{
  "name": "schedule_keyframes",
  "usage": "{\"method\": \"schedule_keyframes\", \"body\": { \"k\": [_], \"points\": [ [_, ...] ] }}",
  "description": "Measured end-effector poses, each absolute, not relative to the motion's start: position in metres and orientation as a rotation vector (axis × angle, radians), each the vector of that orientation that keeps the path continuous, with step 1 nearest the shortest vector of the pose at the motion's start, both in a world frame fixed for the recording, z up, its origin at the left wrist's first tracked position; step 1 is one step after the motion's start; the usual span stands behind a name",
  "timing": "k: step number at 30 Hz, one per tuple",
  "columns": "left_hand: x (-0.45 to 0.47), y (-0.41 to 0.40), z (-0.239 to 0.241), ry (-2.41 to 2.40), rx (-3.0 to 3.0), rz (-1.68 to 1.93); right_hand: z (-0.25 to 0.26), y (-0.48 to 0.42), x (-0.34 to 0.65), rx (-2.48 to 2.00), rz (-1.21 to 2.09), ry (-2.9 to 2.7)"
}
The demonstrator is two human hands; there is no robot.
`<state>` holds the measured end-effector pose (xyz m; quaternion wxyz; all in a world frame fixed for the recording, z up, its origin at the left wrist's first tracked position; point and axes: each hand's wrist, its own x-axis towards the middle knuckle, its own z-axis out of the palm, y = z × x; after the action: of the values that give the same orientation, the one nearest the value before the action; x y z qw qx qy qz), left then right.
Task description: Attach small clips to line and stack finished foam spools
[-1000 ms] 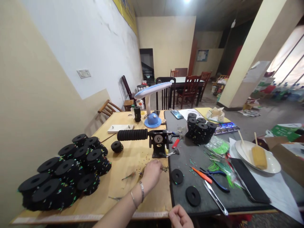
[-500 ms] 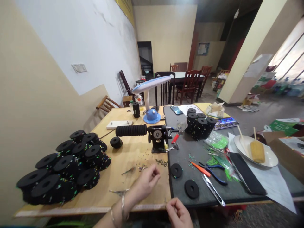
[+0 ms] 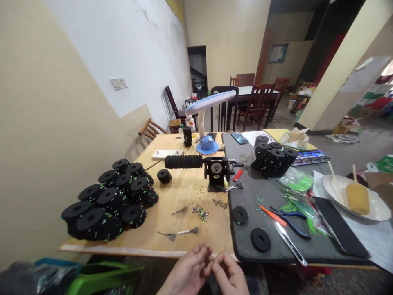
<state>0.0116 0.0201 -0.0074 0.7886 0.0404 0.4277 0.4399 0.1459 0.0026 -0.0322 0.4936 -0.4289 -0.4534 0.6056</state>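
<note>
**"What are the hands doing?"**

"The left hand (image 3: pixel 188 271) and right hand (image 3: pixel 229 275) sit at the bottom centre of the frame, just below the bench (image 3: pixel 215 229) front edge. Their fingertips are pinched narrow and nearly meet. If something thin lies between them, it's too small to make out, so I can't tell whether they hold anything."

**"What's closest to them?"**

"Just above, at the bench's right end, there's a loose patch of coloured beads (image 3: pixel 200 213), with dark bits (image 3: pixel 220 203) to its upper right. Two small tufted wires (image 3: pixel 184 232) lie to the left of the beads."

**"How would those handle?"**

"The beads look tiny, light and quick to roll, so they'd need a careful fingertip pinch. The wires look thin and springy; I'd take them by the stem, not the soft tuft."

**"What's hard to see?"**

"The frame cuts off the hands' lower part, and the fingers cover whatever is between them. Small flecks on the black foam rings (image 3: pixel 107 200) at left are also hard to make out."
</note>
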Motion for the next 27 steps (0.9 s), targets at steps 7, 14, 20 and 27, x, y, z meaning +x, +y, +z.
{"method": "schedule_keyframes", "body": {
  "k": [7,14,20,27],
  "points": [
    [0.0094,0.0163,-0.0063,0.815,-0.141,0.88,-0.0299,0.003,0.1418,-0.978,1.579,-1.223],
    [0.0082,0.0165,-0.0087,0.837,-0.225,0.869,-0.0356,0.0033,0.1389,-0.967,1.597,-1.224],
    [0.0086,0.0179,-0.0077,0.83,-0.242,0.862,-0.0347,0.0042,0.1377,-0.963,1.602,-1.221],
    [0.0111,0.0184,-0.0031,0.866,-0.24,0.868,-0.0352,0.0055,0.139,-0.945,1.607,-1.231]
  ]
}}
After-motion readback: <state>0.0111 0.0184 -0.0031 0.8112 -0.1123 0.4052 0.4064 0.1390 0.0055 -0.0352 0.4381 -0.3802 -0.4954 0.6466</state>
